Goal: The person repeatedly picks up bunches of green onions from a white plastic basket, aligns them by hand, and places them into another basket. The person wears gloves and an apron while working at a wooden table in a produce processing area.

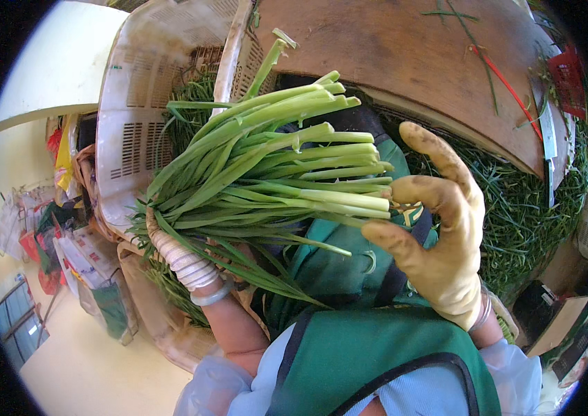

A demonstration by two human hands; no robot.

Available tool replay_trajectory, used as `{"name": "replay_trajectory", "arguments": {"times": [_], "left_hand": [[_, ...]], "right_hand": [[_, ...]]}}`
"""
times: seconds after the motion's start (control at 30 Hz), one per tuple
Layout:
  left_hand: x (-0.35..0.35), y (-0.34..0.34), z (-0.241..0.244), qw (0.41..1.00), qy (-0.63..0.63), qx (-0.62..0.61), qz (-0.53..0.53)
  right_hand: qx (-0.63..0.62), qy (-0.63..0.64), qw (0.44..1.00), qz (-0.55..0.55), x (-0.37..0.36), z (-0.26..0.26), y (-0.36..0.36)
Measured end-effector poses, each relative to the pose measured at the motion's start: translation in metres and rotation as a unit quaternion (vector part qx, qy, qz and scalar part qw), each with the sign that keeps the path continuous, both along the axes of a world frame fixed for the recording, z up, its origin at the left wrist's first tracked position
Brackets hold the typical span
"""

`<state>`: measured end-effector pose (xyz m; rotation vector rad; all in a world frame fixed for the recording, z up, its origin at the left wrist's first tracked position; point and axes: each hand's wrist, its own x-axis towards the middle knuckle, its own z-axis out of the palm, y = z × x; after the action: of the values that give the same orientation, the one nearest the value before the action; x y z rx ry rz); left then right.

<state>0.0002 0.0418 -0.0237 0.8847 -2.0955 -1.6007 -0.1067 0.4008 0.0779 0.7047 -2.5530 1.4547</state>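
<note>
A bunch of long green leafy stalks [273, 161], cut at their pale thick ends, fans out in front of me. My left hand [169, 247], in a glove with a ribbed whitish cuff, grips the leafy end at the left; leaves cover most of its fingers. The cut ends point right, towards my right hand [444, 229]. That hand wears a stained cream glove and has its thumb and fingers spread. Its fingertips are right at the lower stalk ends; whether they touch cannot be seen. One stalk [265, 70] sticks up apart from the others.
A whitish plastic crate [132, 125] holding greens stands at upper left. A brown wooden tabletop [377, 41] bears a knife [549, 132], a red strip [507, 86] and loose leaves. Heaped green leaves [523, 218] lie right of my hand. Another crate [153, 317] sits lower left.
</note>
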Motion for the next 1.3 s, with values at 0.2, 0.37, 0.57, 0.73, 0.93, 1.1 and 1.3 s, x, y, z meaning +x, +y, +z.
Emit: {"name": "replay_trajectory", "arguments": {"times": [0.2,0.37,0.57,0.73,0.93,1.1,1.3], "left_hand": [[-0.016,0.008,0.019,0.932,0.074,0.344,0.088],[0.015,-0.034,-0.018,0.997,0.015,0.073,0.003],[-0.003,0.004,-0.004,0.930,0.147,0.275,0.194],[-0.021,0.027,-0.010,0.897,0.208,0.343,0.185],[-0.041,0.010,-0.002,0.885,0.241,0.379,0.119],[-0.046,0.008,0.001,0.879,0.251,0.391,0.107],[-0.051,0.007,0.004,0.859,0.282,0.416,0.091]], "right_hand": [[0.110,0.183,0.976,0.049,-0.021,0.010,0.006],[0.139,0.162,0.977,-0.006,-0.022,0.013,0.042],[0.386,-0.118,0.911,-0.084,-0.003,-0.027,0.109],[-0.295,-0.494,0.788,0.220,-0.011,-0.016,0.009],[-0.057,-0.512,0.814,0.269,-0.014,-0.018,0.006],[-0.054,-0.380,0.879,0.284,-0.008,-0.036,-0.011],[-0.053,-0.494,0.843,0.205,0.000,-0.035,-0.024]]}}
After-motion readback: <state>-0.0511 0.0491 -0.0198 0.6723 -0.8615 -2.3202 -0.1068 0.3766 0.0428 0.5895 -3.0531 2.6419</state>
